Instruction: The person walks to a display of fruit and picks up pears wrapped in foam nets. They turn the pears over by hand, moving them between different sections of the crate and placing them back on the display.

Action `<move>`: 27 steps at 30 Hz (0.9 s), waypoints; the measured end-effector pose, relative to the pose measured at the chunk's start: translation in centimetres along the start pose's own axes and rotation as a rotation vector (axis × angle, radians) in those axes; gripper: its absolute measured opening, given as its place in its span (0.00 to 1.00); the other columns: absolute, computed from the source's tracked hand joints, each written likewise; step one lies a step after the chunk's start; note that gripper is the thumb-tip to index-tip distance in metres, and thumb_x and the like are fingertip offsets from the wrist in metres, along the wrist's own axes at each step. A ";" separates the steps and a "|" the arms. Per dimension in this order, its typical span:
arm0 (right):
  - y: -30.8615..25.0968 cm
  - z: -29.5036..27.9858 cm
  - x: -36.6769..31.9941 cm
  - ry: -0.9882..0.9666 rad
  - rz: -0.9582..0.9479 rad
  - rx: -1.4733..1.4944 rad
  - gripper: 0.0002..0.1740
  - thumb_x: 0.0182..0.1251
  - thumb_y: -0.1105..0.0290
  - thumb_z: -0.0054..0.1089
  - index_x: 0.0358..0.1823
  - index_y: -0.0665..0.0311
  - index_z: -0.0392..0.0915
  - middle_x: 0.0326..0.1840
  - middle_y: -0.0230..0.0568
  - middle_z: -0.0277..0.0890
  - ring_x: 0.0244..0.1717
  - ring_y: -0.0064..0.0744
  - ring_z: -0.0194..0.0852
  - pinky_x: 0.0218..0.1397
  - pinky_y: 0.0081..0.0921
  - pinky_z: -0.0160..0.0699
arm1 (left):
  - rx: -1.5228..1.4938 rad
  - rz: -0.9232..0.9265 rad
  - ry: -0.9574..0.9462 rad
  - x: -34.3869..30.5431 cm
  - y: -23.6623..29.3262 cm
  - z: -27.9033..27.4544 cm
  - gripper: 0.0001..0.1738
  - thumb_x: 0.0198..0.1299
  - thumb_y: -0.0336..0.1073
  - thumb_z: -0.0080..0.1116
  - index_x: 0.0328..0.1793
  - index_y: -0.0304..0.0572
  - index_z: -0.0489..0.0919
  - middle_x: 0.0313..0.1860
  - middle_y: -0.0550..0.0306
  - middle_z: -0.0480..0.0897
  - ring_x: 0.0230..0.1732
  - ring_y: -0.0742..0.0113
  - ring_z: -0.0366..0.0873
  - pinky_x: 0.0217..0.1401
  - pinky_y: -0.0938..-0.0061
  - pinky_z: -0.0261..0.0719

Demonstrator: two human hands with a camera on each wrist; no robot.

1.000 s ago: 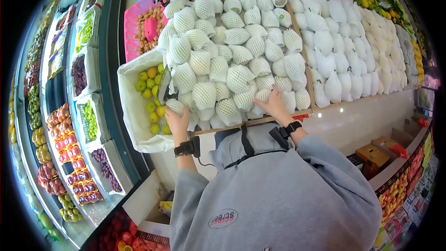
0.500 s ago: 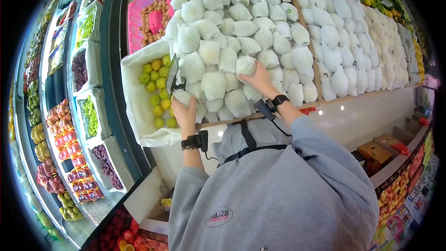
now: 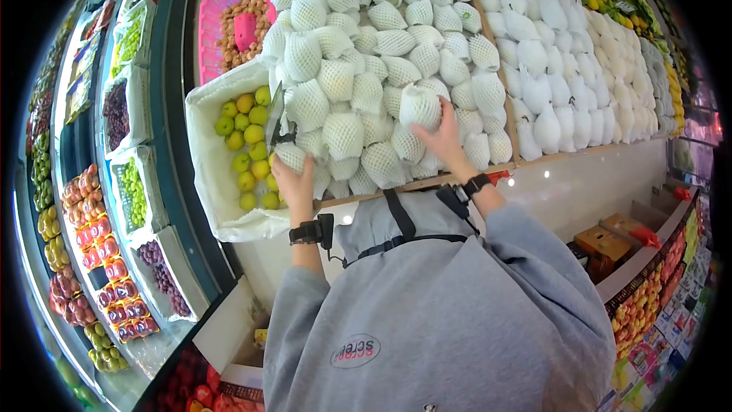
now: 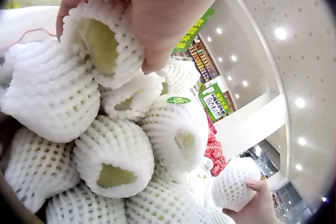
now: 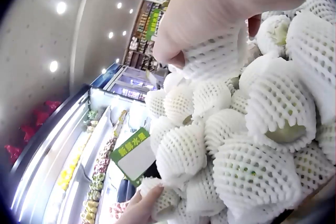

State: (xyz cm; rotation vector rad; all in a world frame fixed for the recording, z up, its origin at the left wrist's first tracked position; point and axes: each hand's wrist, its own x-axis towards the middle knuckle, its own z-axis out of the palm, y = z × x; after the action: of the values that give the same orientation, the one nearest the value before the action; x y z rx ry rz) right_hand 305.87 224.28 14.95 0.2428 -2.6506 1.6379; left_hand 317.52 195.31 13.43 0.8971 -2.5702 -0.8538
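Observation:
White foam-netted fruits (image 3: pixel 343 135) are heaped in a wooden-edged bin. At the heap's front left corner, my left hand (image 3: pixel 296 183) grips a small netted fruit (image 3: pixel 290 156); in the left wrist view pale green flesh-coloured skin shows through the open end of its net (image 4: pixel 101 45). My right hand (image 3: pixel 444 140) holds a larger netted fruit (image 3: pixel 420 107) above the middle front of the heap, thumb on the near side. In the right wrist view that fruit (image 5: pixel 215 56) is partly hidden by the hand (image 5: pixel 226 3).
A white-lined crate (image 3: pixel 210 183) of yellow-green fruit adjoins the heap's left side, with a dark-edged sign (image 3: pixel 279 118) between them. Behind it is a pink basket (image 3: pixel 210 38). More wrapped fruit (image 3: pixel 547 130) lies right of a wooden divider (image 3: pixel 509 118).
My right hand has moved from the heap's front edge up and inward, taken hold of a netted fruit and raised it. My left hand has stayed around its fruit at the left corner.

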 end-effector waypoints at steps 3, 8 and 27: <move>2.1 1.7 2.8 -0.084 0.109 -0.031 0.43 0.50 0.48 0.66 0.55 0.78 0.63 0.52 0.62 0.69 0.54 0.55 0.69 0.58 0.36 0.68 | -0.027 -0.019 -0.023 0.2 0.0 -0.3 0.43 0.48 0.46 0.66 0.64 0.26 0.60 0.58 0.32 0.68 0.59 0.40 0.66 0.62 0.58 0.64; 4.0 4.0 4.9 -0.445 0.149 -0.270 0.40 0.56 0.42 0.57 0.50 0.79 0.68 0.47 0.65 0.72 0.49 0.57 0.73 0.54 0.38 0.71 | -0.207 -0.059 -0.015 -0.1 -1.4 -0.8 0.40 0.47 0.43 0.67 0.62 0.27 0.63 0.54 0.38 0.73 0.55 0.52 0.72 0.58 0.65 0.68; 7.9 -0.8 -5.4 -0.005 0.390 -0.369 0.47 0.48 0.45 0.67 0.55 0.81 0.61 0.49 0.66 0.69 0.50 0.58 0.69 0.54 0.41 0.70 | -0.610 0.024 -0.361 -2.7 9.9 -2.2 0.39 0.48 0.36 0.67 0.63 0.28 0.60 0.52 0.45 0.72 0.52 0.60 0.71 0.56 0.68 0.70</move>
State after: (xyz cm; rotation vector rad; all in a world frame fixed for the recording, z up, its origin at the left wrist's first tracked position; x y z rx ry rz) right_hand 310.00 229.11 7.74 -0.2940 -3.0769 1.1672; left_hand 315.92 202.30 21.04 0.5589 -2.3318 -1.7935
